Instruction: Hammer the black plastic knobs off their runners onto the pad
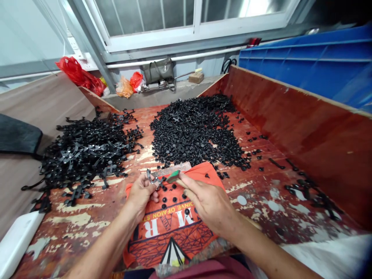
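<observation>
My left hand (143, 190) pinches a small dark linked metal part (150, 176) over the upper left of an orange printed cloth (171, 215). Facing it, my right hand (207, 199) is wrapped round the handle of a small hammer (173, 176) with a green mark on its head. The hammer head is just right of the linked part; I cannot tell whether they touch. Several small black round pieces (174, 199) lie on the cloth between and below my hands. A flat stone slab (186, 167) shows at the cloth's far edge.
Behind the cloth lies a large heap of small black pieces (197, 131). A pile of black linked parts (87, 151) is at the left. Wooden boards (296, 147) wall the red worn table (250, 209). A blue crate (308, 66) stands beyond the right board; a white object (21, 240) lies front left.
</observation>
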The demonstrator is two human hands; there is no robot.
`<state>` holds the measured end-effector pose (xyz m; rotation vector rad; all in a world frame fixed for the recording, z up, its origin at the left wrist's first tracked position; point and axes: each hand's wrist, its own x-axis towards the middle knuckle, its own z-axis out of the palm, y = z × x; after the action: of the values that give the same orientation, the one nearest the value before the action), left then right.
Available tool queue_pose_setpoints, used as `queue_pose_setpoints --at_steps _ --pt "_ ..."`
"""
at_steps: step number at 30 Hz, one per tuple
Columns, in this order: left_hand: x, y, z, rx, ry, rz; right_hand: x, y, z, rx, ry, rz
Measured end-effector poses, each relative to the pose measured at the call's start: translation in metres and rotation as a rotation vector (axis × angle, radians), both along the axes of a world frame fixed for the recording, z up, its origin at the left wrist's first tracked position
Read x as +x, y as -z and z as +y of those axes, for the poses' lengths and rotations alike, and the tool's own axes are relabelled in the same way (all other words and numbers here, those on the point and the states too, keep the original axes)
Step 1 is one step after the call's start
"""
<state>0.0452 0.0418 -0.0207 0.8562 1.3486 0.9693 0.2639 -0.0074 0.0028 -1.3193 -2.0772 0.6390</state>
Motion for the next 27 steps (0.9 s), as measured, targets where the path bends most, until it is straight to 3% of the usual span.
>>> queue_pose_setpoints --at_steps 5,10,14,20,24,27 --pt "-0.001 0.003 0.002 0.026 0.012 -0.025 -0.017 -0.004 0.006 -0.027 -0.056 -0.284" --pt "-0.002 0.007 0.003 0.023 0.017 -0.023 -0.017 -0.009 0.009 0.005 -0.035 -0.25" --pt "-0.003 0.007 0.004 0.018 0.032 -0.007 -0.021 -0.009 0.009 -0.081 -0.088 -0.405" --pt "-0.003 0.006 0.005 0.009 0.009 -0.037 -0.018 -0.017 0.014 0.006 -0.035 -0.085" --pt "-0.004 0.005 0.006 0.001 0.01 -0.036 -0.02 -0.015 0.016 -0.073 -0.082 -0.297" --pt "-0.005 0.006 0.007 -0.005 0.016 -0.039 -0.021 -0.014 0.015 -0.047 -0.073 -0.264"
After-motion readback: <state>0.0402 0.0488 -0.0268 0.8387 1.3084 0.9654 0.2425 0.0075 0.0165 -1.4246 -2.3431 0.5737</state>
